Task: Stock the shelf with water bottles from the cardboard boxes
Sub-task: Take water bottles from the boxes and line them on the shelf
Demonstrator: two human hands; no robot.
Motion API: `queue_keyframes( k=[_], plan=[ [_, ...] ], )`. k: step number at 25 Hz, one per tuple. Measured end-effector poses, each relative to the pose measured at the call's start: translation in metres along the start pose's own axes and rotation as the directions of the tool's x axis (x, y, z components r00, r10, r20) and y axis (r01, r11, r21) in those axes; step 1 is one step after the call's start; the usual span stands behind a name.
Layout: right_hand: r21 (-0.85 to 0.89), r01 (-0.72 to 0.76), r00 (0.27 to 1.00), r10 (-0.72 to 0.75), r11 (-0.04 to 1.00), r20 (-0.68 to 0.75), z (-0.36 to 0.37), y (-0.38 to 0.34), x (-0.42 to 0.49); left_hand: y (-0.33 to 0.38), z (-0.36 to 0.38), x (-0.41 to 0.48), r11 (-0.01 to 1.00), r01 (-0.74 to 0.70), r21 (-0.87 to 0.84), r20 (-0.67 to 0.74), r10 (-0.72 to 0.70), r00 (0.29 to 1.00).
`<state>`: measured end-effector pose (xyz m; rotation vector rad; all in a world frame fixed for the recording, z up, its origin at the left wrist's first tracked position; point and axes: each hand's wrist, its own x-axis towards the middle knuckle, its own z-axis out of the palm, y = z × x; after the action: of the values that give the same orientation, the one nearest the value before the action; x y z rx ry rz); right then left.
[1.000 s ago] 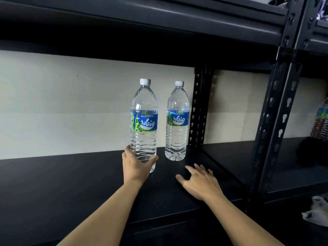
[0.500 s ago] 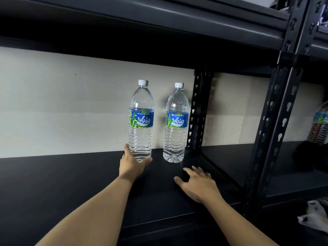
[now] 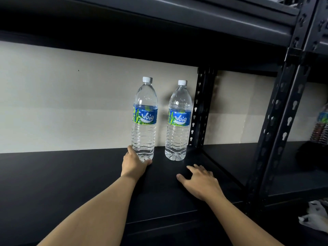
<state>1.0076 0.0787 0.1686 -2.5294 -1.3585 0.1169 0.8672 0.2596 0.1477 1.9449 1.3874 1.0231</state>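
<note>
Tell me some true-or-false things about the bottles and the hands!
1. The left bottle and right bottle stand upright on the shelf. True.
2. The left hand holds the left bottle by its neck. False: it grips the base.
3. The right hand holds the right bottle. False: it lies flat on the shelf, holding nothing.
4. Both caps are white. True.

The left bottle [image 3: 144,119] and right bottle [image 3: 178,121] stand upright near the back of the shelf [image 3: 62,178], with a narrow gap between them. Left of these 2, wide open room runs from the front edge to the back wall [image 3: 71,103]. A perforated post [image 3: 200,107] stands just right of them, and the upper shelf [image 3: 159,16] caps the headroom.
</note>
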Motion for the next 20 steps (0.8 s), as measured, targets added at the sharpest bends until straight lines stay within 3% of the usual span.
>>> queue_keyframes(
  k=[8, 20],
  plan=[
    [0.0, -0.005, 1.0, 0.005, 1.0, 0.001, -0.0018, -0.0011, -0.0018, 0.0033, 0.0062, 0.0016, 0.997, -0.005, 0.077, 0.024, 0.003, 1.0],
    [0.013, -0.008, 1.0, 0.008, 1.0, -0.004, -0.0021, -0.0018, -0.0031, 0.0053, 0.0023, -0.0004, 0.999, -0.001, 0.047, 0.046, -0.001, 0.999]
  ],
)
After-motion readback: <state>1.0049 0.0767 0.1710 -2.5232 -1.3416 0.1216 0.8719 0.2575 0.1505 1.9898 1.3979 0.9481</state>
